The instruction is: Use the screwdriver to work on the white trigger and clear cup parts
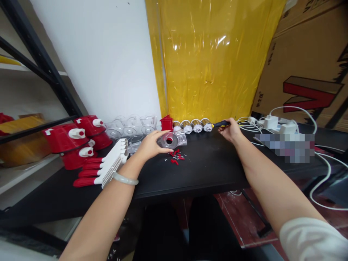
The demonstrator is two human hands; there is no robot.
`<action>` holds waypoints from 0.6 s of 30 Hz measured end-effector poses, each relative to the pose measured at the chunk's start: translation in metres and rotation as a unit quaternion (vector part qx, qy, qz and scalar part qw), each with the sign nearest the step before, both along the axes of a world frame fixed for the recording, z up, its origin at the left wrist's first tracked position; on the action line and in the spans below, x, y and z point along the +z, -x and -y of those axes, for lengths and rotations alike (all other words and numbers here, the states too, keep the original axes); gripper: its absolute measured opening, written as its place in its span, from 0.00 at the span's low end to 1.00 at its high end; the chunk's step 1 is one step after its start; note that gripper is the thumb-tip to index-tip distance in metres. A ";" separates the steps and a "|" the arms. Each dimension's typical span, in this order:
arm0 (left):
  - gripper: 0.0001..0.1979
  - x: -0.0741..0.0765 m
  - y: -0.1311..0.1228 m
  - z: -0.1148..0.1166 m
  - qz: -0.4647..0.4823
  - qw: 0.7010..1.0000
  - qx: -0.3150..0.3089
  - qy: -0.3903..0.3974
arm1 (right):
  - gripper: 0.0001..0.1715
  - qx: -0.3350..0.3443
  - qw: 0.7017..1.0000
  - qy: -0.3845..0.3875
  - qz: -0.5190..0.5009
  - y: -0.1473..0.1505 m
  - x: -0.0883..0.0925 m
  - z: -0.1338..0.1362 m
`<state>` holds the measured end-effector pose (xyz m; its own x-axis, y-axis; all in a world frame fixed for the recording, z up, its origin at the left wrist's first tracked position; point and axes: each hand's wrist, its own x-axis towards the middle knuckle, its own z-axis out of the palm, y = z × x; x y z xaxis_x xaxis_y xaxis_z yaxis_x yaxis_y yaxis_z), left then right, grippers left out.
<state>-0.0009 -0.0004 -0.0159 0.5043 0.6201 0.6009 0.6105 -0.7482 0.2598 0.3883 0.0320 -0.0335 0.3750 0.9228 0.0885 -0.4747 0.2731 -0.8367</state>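
My left hand (151,145) is closed round a clear round plastic housing (174,142), its open end facing me. My right hand (230,129) grips a screwdriver (221,124) by its black and yellow handle. The thin shaft points left, past a row of metal motors (197,125) with white ends. Small red plastic parts (175,162) and loose screws (178,156) lie scattered just below the housing. Behind my left hand stands a red hopper-shaped part (166,122).
Stacked red housings (65,139) with white spouts stand at the left, beside several white parts with red handles (108,163). Clear cups (132,125) line the back wall. At the right lie white chargers and cables (272,123) and a blurred-out item (297,146). A cardboard box (307,65) stands behind.
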 end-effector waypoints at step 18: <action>0.41 -0.001 0.001 -0.002 0.000 1.000 0.000 -0.001 | 0.14 0.009 0.999 0.030 -0.010 0.000 0.002 0.008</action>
<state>-0.0015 0.0011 -0.0173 0.5036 0.6194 0.6023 0.6110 -0.7482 0.2586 0.3879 0.0245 -0.0315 0.3603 0.9325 0.0246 -0.4955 0.2137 -0.8419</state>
